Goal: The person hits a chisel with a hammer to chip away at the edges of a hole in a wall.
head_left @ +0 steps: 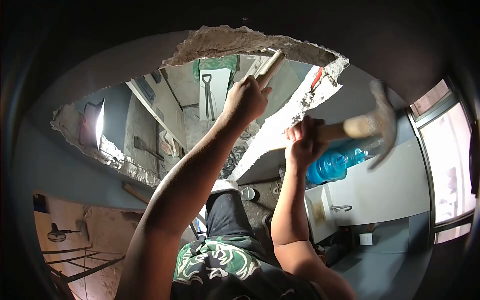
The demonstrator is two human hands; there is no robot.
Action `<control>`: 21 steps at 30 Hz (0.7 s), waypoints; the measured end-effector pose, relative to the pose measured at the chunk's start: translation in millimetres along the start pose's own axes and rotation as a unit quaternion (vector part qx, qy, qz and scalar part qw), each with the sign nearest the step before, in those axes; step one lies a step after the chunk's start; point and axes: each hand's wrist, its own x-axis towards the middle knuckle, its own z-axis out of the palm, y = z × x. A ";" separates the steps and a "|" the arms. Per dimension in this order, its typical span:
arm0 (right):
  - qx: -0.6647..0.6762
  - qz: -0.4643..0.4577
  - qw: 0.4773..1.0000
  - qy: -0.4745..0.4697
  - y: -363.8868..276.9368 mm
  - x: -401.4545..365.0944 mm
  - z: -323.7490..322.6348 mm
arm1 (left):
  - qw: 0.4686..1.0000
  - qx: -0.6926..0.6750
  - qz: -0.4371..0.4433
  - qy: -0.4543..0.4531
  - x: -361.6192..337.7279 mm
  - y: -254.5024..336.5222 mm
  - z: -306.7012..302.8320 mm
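Note:
My left hand (248, 97) is wrapped round a pale, long chisel-like tool (271, 69), whose upper end meets the broken concrete edge (225, 42) overhead. To the right, my right hand (303, 141) grips the wooden handle of a claw hammer (372, 126). The hammer's head is to the right of that hand, apart from the tool in my left hand. A jagged opening in the wall surrounds my left hand, and a red piece (316, 79) shows in its broken right edge.
Through the opening are a shovel (208, 95) and a bright lamp (99, 124). Blue water bottles (330, 167), a sink (320, 212) with a faucet (341, 208) and a window (449, 160) are at the right. A fan (57, 233) is at the lower left.

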 end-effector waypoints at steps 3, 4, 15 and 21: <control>0.117 -0.011 0.993 0.035 24.6 -1.4 7.3 | 0.999 0.004 -0.034 -0.030 0.1 7.2 -2.9; -0.085 0.025 0.994 -0.071 38.0 -0.8 0.4 | 0.999 0.003 -0.029 -0.031 0.9 8.0 -2.9; -0.186 0.077 0.974 -0.101 42.2 -43.8 -50.1 | 0.995 -0.015 0.038 -0.092 -18.2 -22.4 10.6; -0.369 0.032 0.925 -0.088 19.7 -42.1 -54.1 | 0.949 -0.231 -0.078 -0.201 -22.9 -27.8 8.0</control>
